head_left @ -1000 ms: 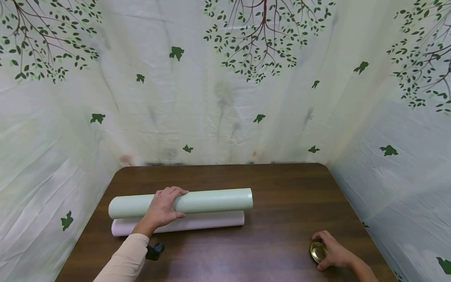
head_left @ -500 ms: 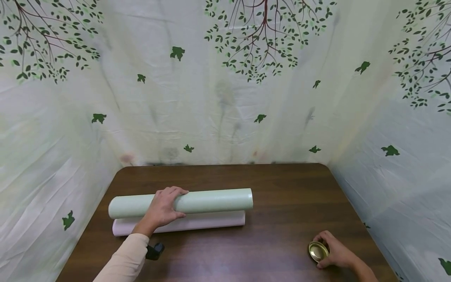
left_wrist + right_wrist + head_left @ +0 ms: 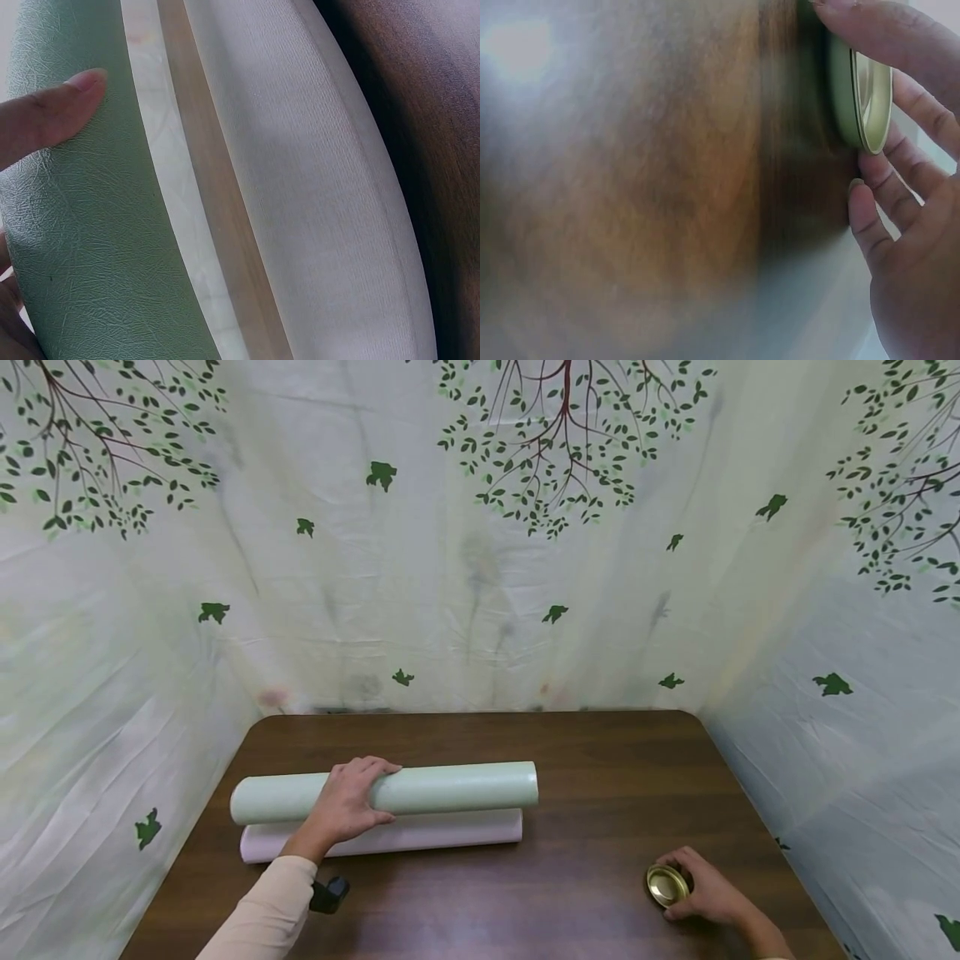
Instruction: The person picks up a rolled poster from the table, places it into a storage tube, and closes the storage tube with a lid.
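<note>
My left hand grips a long pale green roll of textured sheet, lying crosswise left of the table's middle. In the left wrist view the thumb lies on the green roll, and other fingers show at its far side. A pale lilac roll lies on the near side of it, partly hidden behind the wrist. At the right, my right hand holds a small round gold dish between thumb and fingers, its hollow side facing up. The right wrist view shows the dish's rim close over the wood.
Both rolls and the dish are over a dark brown wooden table with rounded far corners. Fabric curtains printed with leaves and branches hang behind it and on both sides. A black device sits at the left wrist.
My right hand has shifted a little to the left and away from me, with the gold dish in its fingers. The left hand and both rolls stay where they were.
</note>
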`<state>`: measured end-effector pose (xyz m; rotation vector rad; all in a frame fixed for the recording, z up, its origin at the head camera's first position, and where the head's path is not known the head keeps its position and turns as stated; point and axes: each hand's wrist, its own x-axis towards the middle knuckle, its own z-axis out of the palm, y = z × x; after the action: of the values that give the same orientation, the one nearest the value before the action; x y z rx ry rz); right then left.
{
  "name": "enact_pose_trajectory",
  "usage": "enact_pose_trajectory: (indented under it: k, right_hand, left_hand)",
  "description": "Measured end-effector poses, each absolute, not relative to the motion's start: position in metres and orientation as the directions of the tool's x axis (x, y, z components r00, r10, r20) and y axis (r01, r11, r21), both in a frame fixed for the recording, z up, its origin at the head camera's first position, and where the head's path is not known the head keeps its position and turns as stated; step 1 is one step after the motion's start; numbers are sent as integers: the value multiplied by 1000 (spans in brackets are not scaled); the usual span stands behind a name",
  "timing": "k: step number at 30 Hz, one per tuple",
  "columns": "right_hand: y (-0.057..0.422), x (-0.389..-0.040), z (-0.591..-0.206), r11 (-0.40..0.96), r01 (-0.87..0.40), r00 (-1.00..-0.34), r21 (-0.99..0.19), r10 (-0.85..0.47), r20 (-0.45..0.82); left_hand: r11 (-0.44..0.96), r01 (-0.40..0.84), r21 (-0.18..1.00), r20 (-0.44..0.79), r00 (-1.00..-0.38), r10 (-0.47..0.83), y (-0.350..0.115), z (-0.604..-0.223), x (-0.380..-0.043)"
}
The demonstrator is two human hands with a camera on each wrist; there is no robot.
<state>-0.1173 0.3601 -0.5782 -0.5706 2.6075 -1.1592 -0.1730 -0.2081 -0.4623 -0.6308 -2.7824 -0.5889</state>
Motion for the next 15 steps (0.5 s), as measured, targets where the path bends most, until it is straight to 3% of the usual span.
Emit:
enact_pose_trajectory:
  k: [10,15]
  right_hand:
    - [351,-129,-579,666,-234,-926,-708,-375,-47]
    - [342,-136,-578,678,-285,-919,-677,-394,-8]
  left_hand:
    - [829,450,332,298,-884,361,-209,-459,-174]
    - [828,447,338,293,-886,359,-209,-459,-174]
